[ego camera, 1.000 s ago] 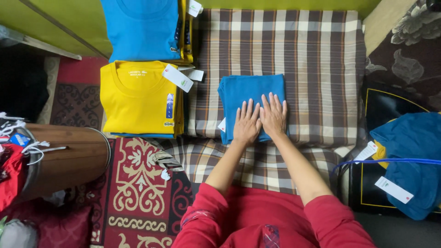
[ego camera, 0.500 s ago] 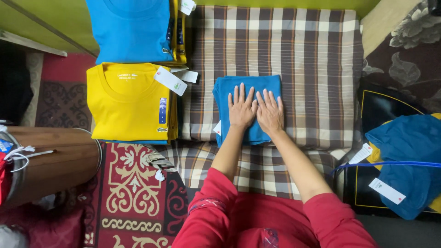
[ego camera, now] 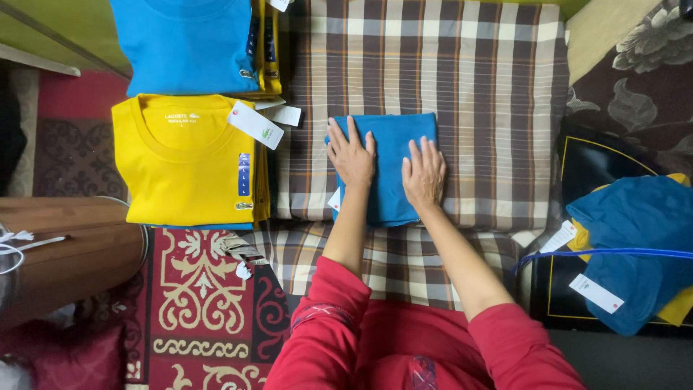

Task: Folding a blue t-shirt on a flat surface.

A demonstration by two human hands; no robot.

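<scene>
A folded blue shirt (ego camera: 390,155) lies on a brown plaid cushion (ego camera: 469,79). My left hand (ego camera: 351,155) rests flat on the shirt's left side, fingers spread. My right hand (ego camera: 424,173) lies flat on its right side, a short gap away from the left. Both palms press down on the fabric and hold nothing. A white tag (ego camera: 334,200) sticks out at the shirt's lower left edge. My sleeves are red.
Left of the cushion lies a folded yellow shirt (ego camera: 184,162) with tags, and a folded light blue shirt (ego camera: 184,43) above it. A wooden drum (ego camera: 68,249) sits at the far left on a red patterned rug (ego camera: 209,303). Crumpled blue and yellow garments (ego camera: 635,238) lie at right.
My hands were side by side in the middle of the blue shirt; they have slid apart, the left hand toward the left edge, the right staying right of centre.
</scene>
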